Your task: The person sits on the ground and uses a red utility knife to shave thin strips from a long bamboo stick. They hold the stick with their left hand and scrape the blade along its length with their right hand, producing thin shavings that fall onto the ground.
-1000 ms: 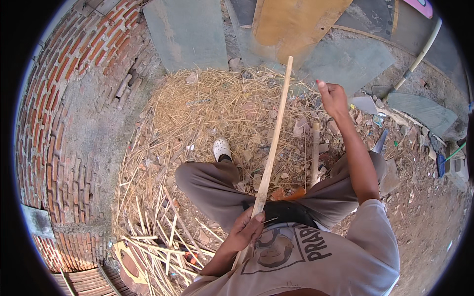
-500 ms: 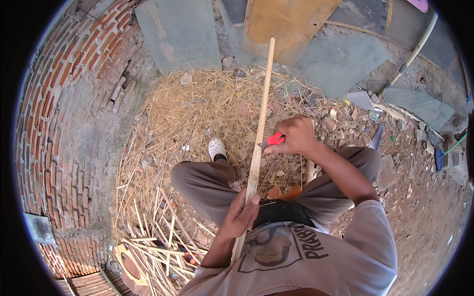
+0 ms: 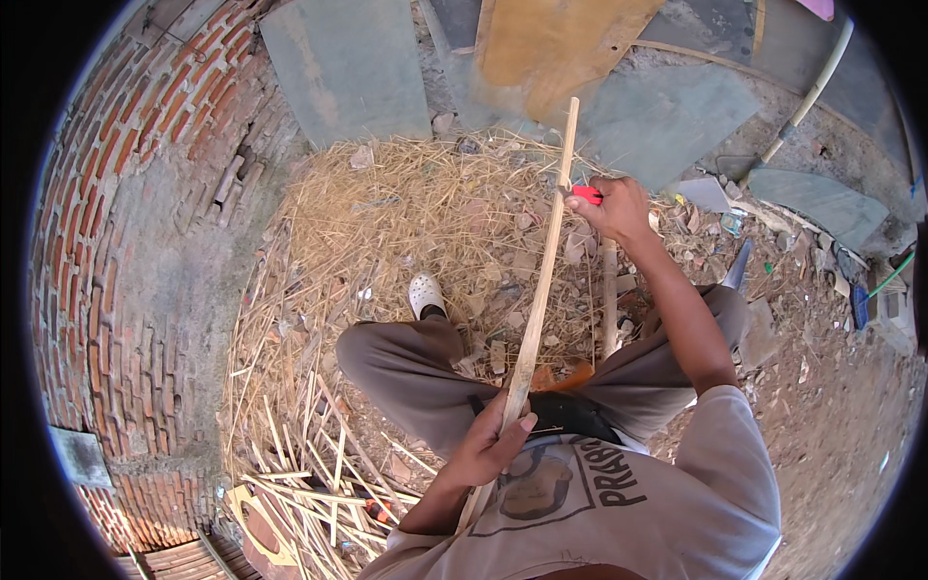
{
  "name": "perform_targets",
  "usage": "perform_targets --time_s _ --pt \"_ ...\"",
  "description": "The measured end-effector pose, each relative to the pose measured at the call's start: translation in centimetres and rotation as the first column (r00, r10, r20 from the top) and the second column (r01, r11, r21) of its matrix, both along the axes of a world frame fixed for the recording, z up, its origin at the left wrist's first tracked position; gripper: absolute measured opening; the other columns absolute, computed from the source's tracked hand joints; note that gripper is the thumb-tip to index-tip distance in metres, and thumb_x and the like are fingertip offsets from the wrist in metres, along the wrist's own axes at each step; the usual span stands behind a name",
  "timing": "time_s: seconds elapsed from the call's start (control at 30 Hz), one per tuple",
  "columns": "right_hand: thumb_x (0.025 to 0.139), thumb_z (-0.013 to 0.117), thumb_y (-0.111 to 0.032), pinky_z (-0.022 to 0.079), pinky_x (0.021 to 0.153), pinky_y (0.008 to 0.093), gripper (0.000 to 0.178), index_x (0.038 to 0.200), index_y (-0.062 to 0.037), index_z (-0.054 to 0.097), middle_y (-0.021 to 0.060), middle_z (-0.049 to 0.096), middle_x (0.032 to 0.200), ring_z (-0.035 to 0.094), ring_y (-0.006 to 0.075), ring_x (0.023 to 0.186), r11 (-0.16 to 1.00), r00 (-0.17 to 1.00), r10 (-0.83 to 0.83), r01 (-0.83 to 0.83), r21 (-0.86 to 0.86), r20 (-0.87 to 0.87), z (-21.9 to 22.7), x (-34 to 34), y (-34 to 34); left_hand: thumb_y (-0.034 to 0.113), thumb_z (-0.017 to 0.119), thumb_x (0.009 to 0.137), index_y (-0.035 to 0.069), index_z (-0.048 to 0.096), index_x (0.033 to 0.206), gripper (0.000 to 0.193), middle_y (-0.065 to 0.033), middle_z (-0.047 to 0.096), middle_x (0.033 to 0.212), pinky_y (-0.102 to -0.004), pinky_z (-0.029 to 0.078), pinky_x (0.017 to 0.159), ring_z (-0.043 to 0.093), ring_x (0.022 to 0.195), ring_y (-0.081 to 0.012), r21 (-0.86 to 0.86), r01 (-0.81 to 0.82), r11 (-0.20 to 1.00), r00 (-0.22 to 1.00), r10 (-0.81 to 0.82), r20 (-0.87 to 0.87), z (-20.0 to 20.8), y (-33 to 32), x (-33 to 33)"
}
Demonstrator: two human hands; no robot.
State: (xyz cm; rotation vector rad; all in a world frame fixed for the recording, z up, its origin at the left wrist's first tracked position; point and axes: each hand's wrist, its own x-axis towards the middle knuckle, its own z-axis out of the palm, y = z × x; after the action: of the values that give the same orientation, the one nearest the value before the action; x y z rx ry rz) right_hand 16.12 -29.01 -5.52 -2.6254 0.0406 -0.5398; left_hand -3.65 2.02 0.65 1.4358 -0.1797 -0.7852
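A long, pale strip of wood or bamboo (image 3: 547,275) slants up and away from my lap, its far end free in the air. My left hand (image 3: 494,443) is wrapped round its lower part, close to my shirt. Farther up, my right hand (image 3: 619,208) grips a red-handled knife (image 3: 587,194). The knife's short blade lies against the strip's right edge, not far below its tip. My fingers cover most of the handle.
Cut strips (image 3: 333,483) lie piled at my lower left, beside the brick wall (image 3: 126,290). Straw-like shavings (image 3: 387,208) cover the ground ahead. Grey sheets (image 3: 667,121) and a tan board (image 3: 561,48) lean at the back. A stick (image 3: 610,295) stands between my legs.
My right hand has moved away from me along the strip with the knife, toward its far end. The strip's tip has swung right, and my left hand has shifted slightly right.
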Motion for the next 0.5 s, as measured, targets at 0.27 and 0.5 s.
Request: perform_targets --time_s 0.27,0.5 --pt "0.077 0.056 -0.074 0.048 0.059 0.0464 0.071 0.069 -0.0044 0.068 0.0174 0.060 0.058 0.062 0.0373 0.062 0.992 0.994 -0.110 0.109 0.063 0.010 -0.1 1.7 -2.9 0.013 0.053 0.098 0.007 0.045 0.098 0.010 0.0031 0.044 0.076 -0.0204 0.034 0.051 0.039 0.059 -0.0025 0.008 0.104 0.995 0.984 -0.104 0.144 0.0 0.8 -1.3" --pt "0.081 0.049 -0.075 0.048 0.067 0.0481 0.076 0.074 -0.0031 0.070 0.0212 0.065 0.070 0.064 0.0392 0.075 0.972 0.972 -0.231 0.233 0.027 -0.048 0.4 2.7 -4.4 0.012 0.053 0.097 0.005 0.045 0.103 0.012 0.0027 0.043 0.081 -0.0202 0.036 0.055 0.041 0.065 -0.0030 0.078 0.141 0.987 0.989 -0.144 0.038 0.9 1.8 -2.6"
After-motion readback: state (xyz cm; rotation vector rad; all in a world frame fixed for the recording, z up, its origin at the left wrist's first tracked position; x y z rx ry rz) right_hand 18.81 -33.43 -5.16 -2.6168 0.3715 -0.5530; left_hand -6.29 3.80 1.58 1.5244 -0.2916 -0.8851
